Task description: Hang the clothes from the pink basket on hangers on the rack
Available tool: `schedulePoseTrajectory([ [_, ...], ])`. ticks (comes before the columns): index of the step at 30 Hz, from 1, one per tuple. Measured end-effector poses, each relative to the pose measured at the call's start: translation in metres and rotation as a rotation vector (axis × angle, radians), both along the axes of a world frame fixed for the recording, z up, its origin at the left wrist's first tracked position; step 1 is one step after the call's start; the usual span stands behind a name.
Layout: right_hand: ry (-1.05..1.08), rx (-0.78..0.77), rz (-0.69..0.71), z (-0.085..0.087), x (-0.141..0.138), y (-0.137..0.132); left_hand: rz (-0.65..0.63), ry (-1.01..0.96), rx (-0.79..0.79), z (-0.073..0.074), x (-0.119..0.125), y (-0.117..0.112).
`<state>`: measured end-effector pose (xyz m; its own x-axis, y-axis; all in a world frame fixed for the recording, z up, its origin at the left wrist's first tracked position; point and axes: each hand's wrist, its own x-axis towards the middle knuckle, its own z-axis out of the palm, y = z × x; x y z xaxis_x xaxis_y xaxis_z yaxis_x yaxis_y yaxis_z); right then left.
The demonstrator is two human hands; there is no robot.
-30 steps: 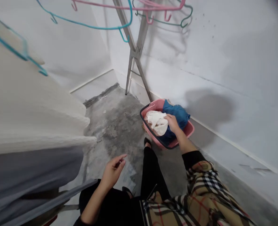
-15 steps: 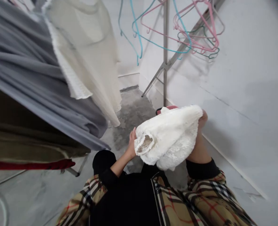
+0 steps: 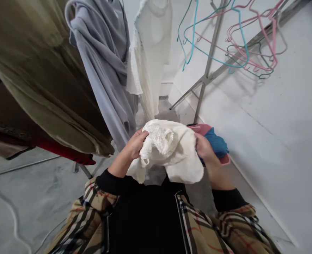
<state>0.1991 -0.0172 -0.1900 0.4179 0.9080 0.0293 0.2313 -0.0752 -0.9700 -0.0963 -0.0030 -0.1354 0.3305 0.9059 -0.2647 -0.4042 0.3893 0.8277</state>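
Note:
A bunched white garment (image 3: 181, 151) with lacy, textured trim hangs between my two hands in front of my lap. Its exact kind does not show in the folds. My left hand (image 3: 138, 143) is closed on the lacy left side, thumb on top. On the opposite side, my right hand (image 3: 202, 144) grips the smoother cloth at the edge. Loose folds droop below both hands. Just behind my right hand stands a pink basket (image 3: 202, 128) holding blue cloth (image 3: 216, 143).
Teal hangers (image 3: 244, 35) and pink hangers (image 3: 273, 42) hang from a metal rack (image 3: 205, 79) by the white wall. To the left hang a sheer white garment (image 3: 153, 46), a grey-blue garment (image 3: 103, 63) and an olive cloth (image 3: 39, 70). A pale hose or cable (image 3: 14, 215) lies on the floor.
The white garment has been turned and spread, so its lacy part now faces me by my left hand. My right hand has come lower and nearer. The view has swung left, showing the basket.

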Motion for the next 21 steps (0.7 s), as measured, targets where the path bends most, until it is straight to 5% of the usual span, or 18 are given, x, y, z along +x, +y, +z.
schedulePoseTrajectory([
  [2, -0.065, 0.028, 0.066, -0.007, -0.026, -0.013, 0.006, -0.047, -0.073, 0.006, 0.005, -0.002],
  [7, -0.134, 0.217, 0.591, 0.008, -0.081, -0.044, -0.017, -0.129, -0.243, 0.011, 0.023, -0.003],
  [13, 0.127, 0.119, 0.477, 0.017, -0.11, -0.042, -0.055, -0.162, -0.139, 0.015, 0.022, -0.002],
  [17, 0.513, 0.055, 0.315, 0.017, -0.105, -0.03, -0.248, -0.085, 0.108, 0.014, 0.006, 0.001],
  [21, 0.589, 0.077, 0.23, 0.029, -0.087, -0.02, -0.285, 0.07, 0.304, 0.011, -0.011, 0.006],
])
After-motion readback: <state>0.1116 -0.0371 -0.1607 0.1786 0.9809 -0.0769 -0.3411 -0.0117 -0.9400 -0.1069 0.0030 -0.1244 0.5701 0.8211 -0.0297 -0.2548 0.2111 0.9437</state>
